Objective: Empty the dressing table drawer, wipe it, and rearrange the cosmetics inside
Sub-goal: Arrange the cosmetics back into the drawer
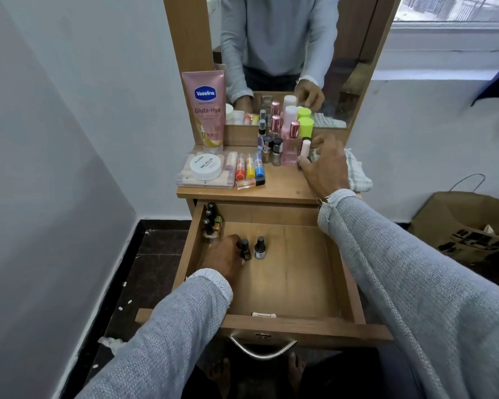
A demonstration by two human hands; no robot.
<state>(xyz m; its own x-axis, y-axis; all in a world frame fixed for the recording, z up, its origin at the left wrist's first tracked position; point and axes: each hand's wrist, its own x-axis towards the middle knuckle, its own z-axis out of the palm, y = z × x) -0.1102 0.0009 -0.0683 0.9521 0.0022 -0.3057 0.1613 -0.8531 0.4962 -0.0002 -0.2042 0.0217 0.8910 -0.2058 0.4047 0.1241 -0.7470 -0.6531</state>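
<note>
The wooden drawer stands pulled out below the worktop, and inside it the left hand curls its fingers around a dark nail polish bottle standing on the drawer floor, just beside a second dark bottle that stands free; more small bottles are bunched in the drawer's back left corner. Above the drawer, the right hand reaches over the worktop with thumb and fingers closing on a small pale pink tube, beside a pink perfume bottle and in front of a striped cloth. On the worktop's left side stand a Vaseline tube, a nail polish remover jar on a clear case, and coloured lip balm sticks.
</note>
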